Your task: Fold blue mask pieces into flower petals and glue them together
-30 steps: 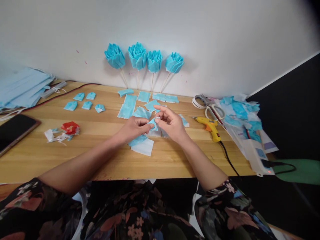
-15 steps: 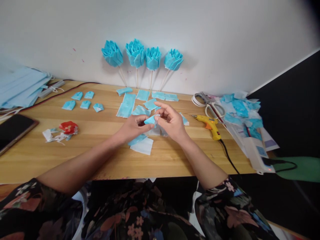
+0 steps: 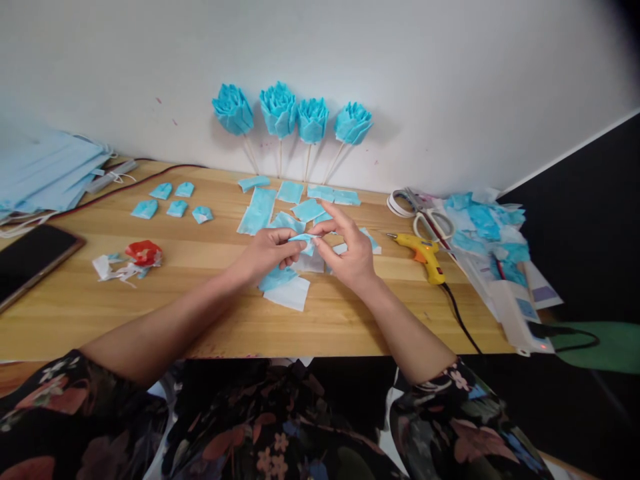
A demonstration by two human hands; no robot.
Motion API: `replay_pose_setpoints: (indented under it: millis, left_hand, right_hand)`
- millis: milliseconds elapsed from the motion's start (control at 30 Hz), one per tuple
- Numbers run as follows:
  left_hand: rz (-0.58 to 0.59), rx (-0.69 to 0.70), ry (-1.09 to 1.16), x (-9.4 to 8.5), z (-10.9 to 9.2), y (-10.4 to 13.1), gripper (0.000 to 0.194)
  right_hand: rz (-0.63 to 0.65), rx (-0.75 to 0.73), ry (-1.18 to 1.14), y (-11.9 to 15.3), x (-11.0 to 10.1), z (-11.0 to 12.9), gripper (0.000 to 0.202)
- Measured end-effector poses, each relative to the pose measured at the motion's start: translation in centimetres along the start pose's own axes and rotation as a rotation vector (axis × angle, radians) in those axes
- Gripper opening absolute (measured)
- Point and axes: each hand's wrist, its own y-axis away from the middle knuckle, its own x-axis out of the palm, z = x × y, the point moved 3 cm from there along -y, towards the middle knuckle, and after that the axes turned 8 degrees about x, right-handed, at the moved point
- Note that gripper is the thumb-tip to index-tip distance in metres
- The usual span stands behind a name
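Observation:
Between my two hands is a small folded piece of blue fabric (image 3: 306, 241), held above the table. My left hand (image 3: 273, 252) pinches its left end between thumb and fingers. With thumb and index finger, my right hand (image 3: 347, 250) grips the other end, its remaining fingers partly raised. Flat blue and white fabric pieces (image 3: 257, 210) lie around and under my hands. To the left sit several folded blue petals (image 3: 145, 209). Several blue fabric flowers (image 3: 278, 110) on thin sticks lean against the wall behind.
A yellow glue gun (image 3: 425, 257) lies right of my hands, near scissors (image 3: 433, 223) and a tape roll (image 3: 400, 202). Fabric scraps (image 3: 485, 223) and a white power strip (image 3: 517, 317) are farther right. At left are a phone (image 3: 37, 263), face masks (image 3: 50, 170) and a red scrap (image 3: 143, 253).
The folded piece has been tilted and now looks narrower between my fingers. My right fingers have shifted on it. The whole view has moved slightly.

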Motion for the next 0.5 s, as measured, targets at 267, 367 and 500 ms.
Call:
replay_pose_setpoints:
  millis: [267,367,500]
  left_hand:
    - [-0.038,-0.008,0.076,0.0,0.27,-0.01,0.029]
    - [-0.043,-0.003,0.113,-0.05,0.47,-0.11,0.029]
    - [-0.041,0.005,0.14,-0.14,0.72,-0.23,0.029]
  right_hand:
    - [0.026,-0.195,0.122,0.14,-0.46,0.24,0.059]
    - [0.034,-0.23,0.135,0.14,-0.62,0.41,0.062]
    - [0.04,-0.24,0.174,0.12,-0.61,0.3,0.063]
